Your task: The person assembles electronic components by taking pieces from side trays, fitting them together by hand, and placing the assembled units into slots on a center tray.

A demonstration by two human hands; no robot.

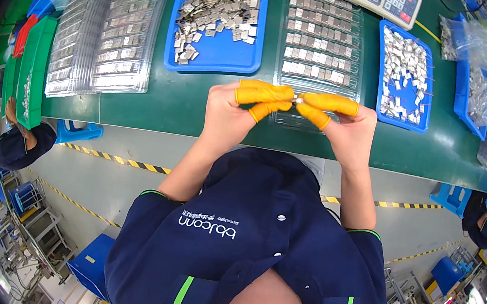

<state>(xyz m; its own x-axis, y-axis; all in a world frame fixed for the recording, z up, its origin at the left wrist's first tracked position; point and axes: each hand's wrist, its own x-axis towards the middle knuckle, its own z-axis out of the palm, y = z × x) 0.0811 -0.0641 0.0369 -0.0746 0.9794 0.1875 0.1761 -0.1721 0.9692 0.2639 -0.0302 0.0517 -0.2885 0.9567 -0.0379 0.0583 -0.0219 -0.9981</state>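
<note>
Both hands meet above the front part of the table, with yellow finger cots over thumbs and fingertips. Between their tips shows a small metallic piece (297, 99), mostly covered by the fingers. My left hand (234, 105) is closed in a pinch on its left side, and my right hand (347, 125) pinches it from the right. Just beyond them lies a clear plastic tray (353, 74) holding rows of small silvery rectangular parts. A blue tray (223, 45) of loose flat silvery parts lies to its left. Another blue tray (407, 84), on the right, holds small white parts with thin leads.
Stacked clear trays (102, 43) of parts stand on the left of the green table (145, 106), beside a green bin (36, 66). A scale (389, 3) sits at the back. Bagged parts (481, 99) fill the right end. Other people sit at both sides.
</note>
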